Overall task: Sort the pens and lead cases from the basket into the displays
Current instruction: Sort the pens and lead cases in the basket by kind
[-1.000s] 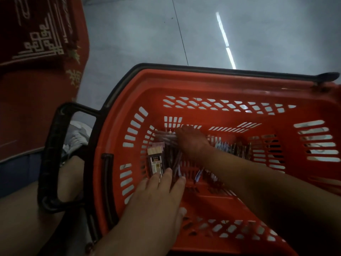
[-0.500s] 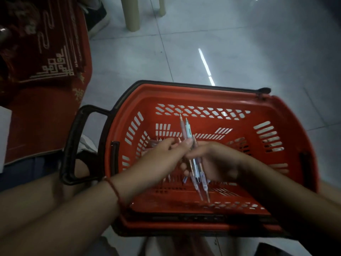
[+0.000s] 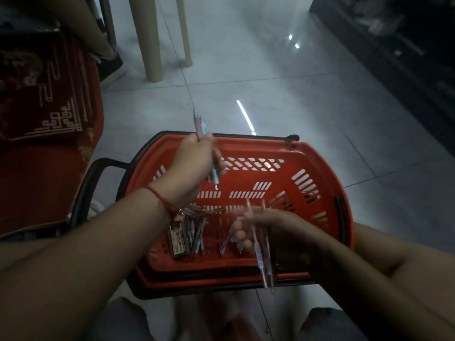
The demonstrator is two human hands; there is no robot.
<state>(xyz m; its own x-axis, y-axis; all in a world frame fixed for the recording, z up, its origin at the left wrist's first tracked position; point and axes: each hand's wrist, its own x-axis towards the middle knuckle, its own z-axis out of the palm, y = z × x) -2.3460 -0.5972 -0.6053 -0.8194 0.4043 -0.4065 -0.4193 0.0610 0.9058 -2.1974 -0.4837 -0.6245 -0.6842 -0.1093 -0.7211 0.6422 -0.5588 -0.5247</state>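
An orange shopping basket (image 3: 317, 163) stands on the floor in front of me. My left hand (image 3: 194, 158) is raised over its far left rim and grips a few pens (image 3: 200, 124) that stick up past my fingers. Lower down, over the basket's near right side, my right hand (image 3: 261, 225) holds a couple of pens (image 3: 264, 269) pointing down toward me. More loose pens (image 3: 197, 225) and a dark lead case (image 3: 177, 239) lie on the basket's floor at the left.
A red patterned cushion or mat (image 3: 44, 99) lies to the left. Beige plastic chair legs (image 3: 154, 40) and another person's shoe (image 3: 110, 67) stand on the grey tiled floor beyond the basket. A dark shelf unit (image 3: 403, 50) runs along the right.
Both hands have come up out of the basket. The left hand has taken some pens and lifted them up and away, while the right hand has dropped toward me with the others.
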